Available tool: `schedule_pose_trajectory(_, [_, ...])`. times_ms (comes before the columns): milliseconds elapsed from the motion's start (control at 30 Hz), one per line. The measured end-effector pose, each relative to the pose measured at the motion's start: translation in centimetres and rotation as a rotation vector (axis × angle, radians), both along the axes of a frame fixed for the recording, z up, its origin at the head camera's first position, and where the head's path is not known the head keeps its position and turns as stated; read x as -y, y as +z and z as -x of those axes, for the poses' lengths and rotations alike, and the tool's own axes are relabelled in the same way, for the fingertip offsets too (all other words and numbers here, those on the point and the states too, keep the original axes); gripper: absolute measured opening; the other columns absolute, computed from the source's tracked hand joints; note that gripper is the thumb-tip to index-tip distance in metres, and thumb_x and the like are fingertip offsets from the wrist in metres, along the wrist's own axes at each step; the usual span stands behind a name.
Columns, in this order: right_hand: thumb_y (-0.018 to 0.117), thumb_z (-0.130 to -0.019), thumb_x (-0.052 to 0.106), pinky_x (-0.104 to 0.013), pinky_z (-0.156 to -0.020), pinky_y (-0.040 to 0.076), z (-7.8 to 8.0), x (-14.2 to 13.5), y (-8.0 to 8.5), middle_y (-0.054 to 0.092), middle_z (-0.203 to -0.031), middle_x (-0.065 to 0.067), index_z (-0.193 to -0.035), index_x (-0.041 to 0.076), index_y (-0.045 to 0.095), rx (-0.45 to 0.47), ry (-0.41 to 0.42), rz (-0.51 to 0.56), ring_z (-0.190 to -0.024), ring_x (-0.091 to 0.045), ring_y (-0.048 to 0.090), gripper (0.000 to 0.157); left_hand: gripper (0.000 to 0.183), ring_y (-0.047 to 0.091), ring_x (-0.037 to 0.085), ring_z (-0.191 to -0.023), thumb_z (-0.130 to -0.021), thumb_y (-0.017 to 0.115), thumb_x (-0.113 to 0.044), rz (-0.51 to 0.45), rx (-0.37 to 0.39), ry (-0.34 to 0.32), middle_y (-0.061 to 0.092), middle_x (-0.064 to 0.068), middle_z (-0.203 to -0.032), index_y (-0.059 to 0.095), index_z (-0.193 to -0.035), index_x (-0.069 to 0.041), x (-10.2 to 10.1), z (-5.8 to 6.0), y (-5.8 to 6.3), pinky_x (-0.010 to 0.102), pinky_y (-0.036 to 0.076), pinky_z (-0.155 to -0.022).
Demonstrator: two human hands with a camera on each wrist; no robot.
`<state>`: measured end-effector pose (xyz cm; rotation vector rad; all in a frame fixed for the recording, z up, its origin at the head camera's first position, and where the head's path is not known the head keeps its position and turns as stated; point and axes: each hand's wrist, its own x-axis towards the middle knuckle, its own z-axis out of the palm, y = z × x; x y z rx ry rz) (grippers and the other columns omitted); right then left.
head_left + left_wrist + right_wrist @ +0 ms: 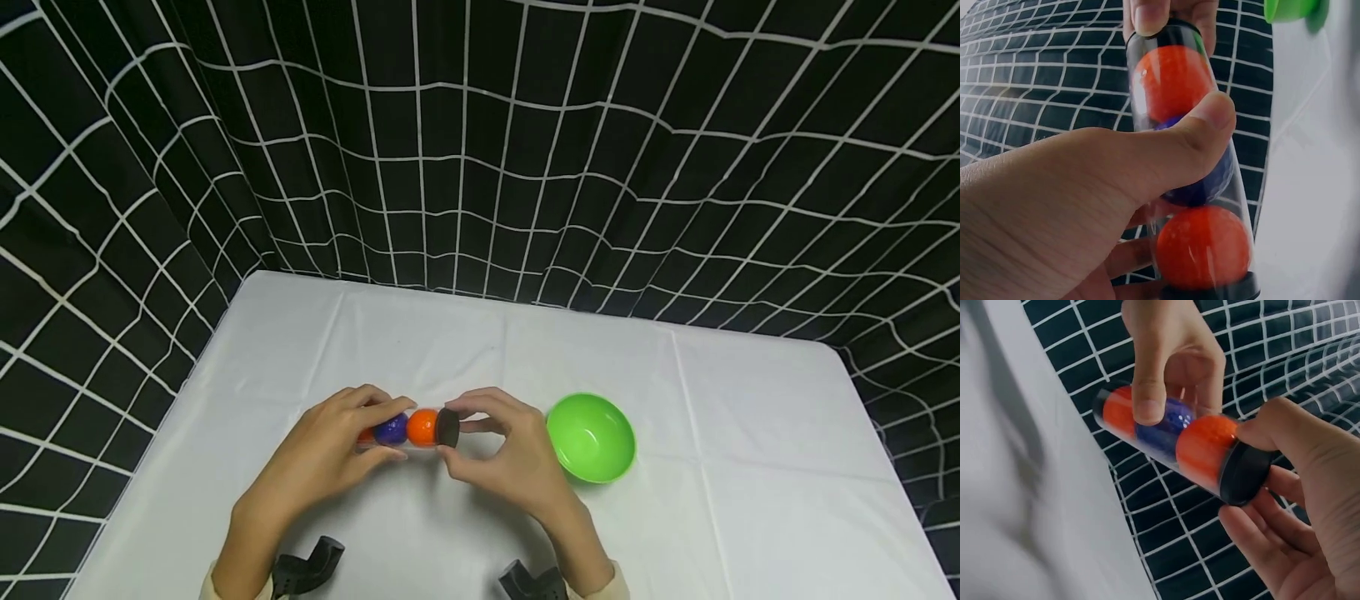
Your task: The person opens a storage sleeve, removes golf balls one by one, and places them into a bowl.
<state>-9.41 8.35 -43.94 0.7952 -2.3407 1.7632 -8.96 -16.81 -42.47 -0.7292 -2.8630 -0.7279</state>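
Observation:
A clear plastic tube (1161, 450) with black ends holds an orange golf ball (1204, 248), a dark blue golf ball (1210, 184) and another orange golf ball (1172, 75) in a row. My left hand (330, 446) grips the tube around its middle, thumb lying across the blue ball in the left wrist view. At the tube's right end, my right hand (517, 454) pinches the black cap (447, 427) between thumb and fingers. In the head view the tube lies sideways between both hands, and the left fingers hide its left end.
A bright green bowl (591, 438) stands on the white-covered table (750, 467), just right of my right hand. Dark curtains with a white grid (465, 158) hang behind the table and along its sides. Black wrist mounts (309, 567) show near both sleeves.

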Motion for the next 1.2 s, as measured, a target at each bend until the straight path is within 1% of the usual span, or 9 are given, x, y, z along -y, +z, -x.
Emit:
schedule_pose_trajectory(200, [0.084, -0.077, 0.003, -0.038, -0.085, 0.063, 0.8, -1.7, 0.4, 0.073, -0.113, -0.011, -0.114, 0.008, 0.073, 0.135, 0.124, 0.064, -0.105, -0.017, 0.071, 0.04, 0.053, 0.061, 0.003, -0.096, -0.077, 0.085, -0.045, -0.008, 0.021, -0.016, 0.066, -0.016, -0.106, 0.068, -0.126, -0.04, -0.3, 0.7, 0.4, 0.03, 0.056, -0.086])
schedule_pose_trajectory(267, [0.083, -0.079, 0.004, -0.037, -0.086, 0.062, 0.6, -1.9, -0.1, 0.072, -0.113, -0.011, -0.117, 0.009, 0.071, 0.159, 0.118, 0.073, -0.106, -0.017, 0.07, 0.04, 0.053, 0.061, 0.001, -0.096, -0.077, 0.085, -0.046, -0.011, 0.041, -0.005, 0.066, -0.017, -0.106, 0.068, -0.126, -0.039, -0.1, 0.4, 0.3, 0.03, 0.056, -0.086])
schedule_pose_trajectory(333, [0.083, -0.081, 0.006, -0.035, -0.086, 0.062, 0.7, -1.9, -0.5, 0.07, -0.113, -0.008, -0.121, 0.014, 0.07, 0.15, 0.064, 0.049, -0.106, -0.017, 0.068, 0.043, 0.054, 0.062, 0.001, -0.098, -0.077, 0.084, -0.048, -0.027, 0.046, 0.01, 0.067, -0.018, -0.108, 0.067, -0.128, -0.039, 0.0, 0.5, 0.3, 0.03, 0.057, -0.088])
schedule_pose_trajectory(433, [0.081, -0.084, 0.01, -0.032, -0.088, 0.062, 1.2, -1.4, -1.1, 0.066, -0.112, -0.003, -0.125, 0.018, 0.069, 0.119, -0.03, -0.034, -0.103, -0.016, 0.066, 0.044, 0.056, 0.064, 0.002, -0.101, -0.078, 0.082, -0.052, -0.063, 0.041, 0.033, 0.067, -0.018, -0.111, 0.065, -0.13, -0.04, 0.5, 0.7, 0.4, 0.034, 0.058, -0.092])
schedule_pose_trajectory(600, [0.082, -0.083, 0.014, -0.028, -0.09, 0.06, 1.6, -0.4, -2.6, 0.065, -0.109, -0.002, -0.119, 0.012, 0.071, 0.105, -0.124, -0.232, -0.095, -0.017, 0.066, 0.037, 0.056, 0.066, 0.004, -0.102, -0.078, 0.079, -0.056, -0.095, 0.025, 0.057, 0.067, -0.019, -0.113, 0.066, -0.129, -0.039, 1.3, 0.8, 0.5, 0.036, 0.058, -0.091])
schedule_pose_trajectory(700, [0.082, -0.081, 0.02, -0.023, -0.083, 0.058, 1.3, 0.2, -3.7, 0.063, -0.102, -0.001, -0.111, 0.014, 0.069, 0.077, -0.174, -0.379, -0.088, -0.014, 0.064, 0.034, 0.056, 0.065, 0.004, -0.1, -0.077, 0.082, -0.052, -0.089, 0.036, 0.064, 0.068, -0.018, -0.112, 0.067, -0.129, -0.037, 1.4, 0.7, 0.3, 0.036, 0.058, -0.089])
schedule_pose_trajectory(800, [0.081, -0.08, 0.025, -0.022, -0.077, 0.052, 0.9, 1.0, -4.7, 0.059, -0.099, 0.003, -0.106, 0.018, 0.064, 0.055, -0.21, -0.489, -0.084, -0.009, 0.058, 0.031, 0.056, 0.065, 0.004, -0.1, -0.076, 0.086, -0.047, -0.091, 0.039, 0.07, 0.068, -0.018, -0.112, 0.068, -0.128, -0.036, 1.5, 0.6, 0.1, 0.036, 0.058, -0.088])
schedule_pose_trajectory(1000, [0.078, -0.076, 0.021, -0.026, -0.075, 0.052, 0.8, 1.3, -5.8, 0.056, -0.1, 0.005, -0.101, 0.02, 0.063, 0.014, -0.257, -0.597, -0.082, -0.008, 0.055, 0.029, 0.055, 0.066, 0.003, -0.102, -0.078, 0.085, -0.046, -0.107, 0.022, 0.047, 0.068, -0.019, -0.114, 0.067, -0.129, -0.037, 1.3, 0.7, -0.4, 0.035, 0.057, -0.089])
schedule_pose_trajectory(1200, [0.078, -0.073, 0.014, -0.032, -0.083, 0.052, 1.0, 0.4, -6.1, 0.061, -0.102, 0.0, -0.11, 0.016, 0.068, -0.036, -0.248, -0.675, -0.093, -0.016, 0.057, 0.039, 0.056, 0.066, 0.006, -0.105, -0.078, 0.084, -0.046, -0.099, 0.031, 0.047, 0.068, -0.018, -0.116, 0.066, -0.131, -0.037, 1.1, 0.9, -0.4, 0.036, 0.057, -0.091])
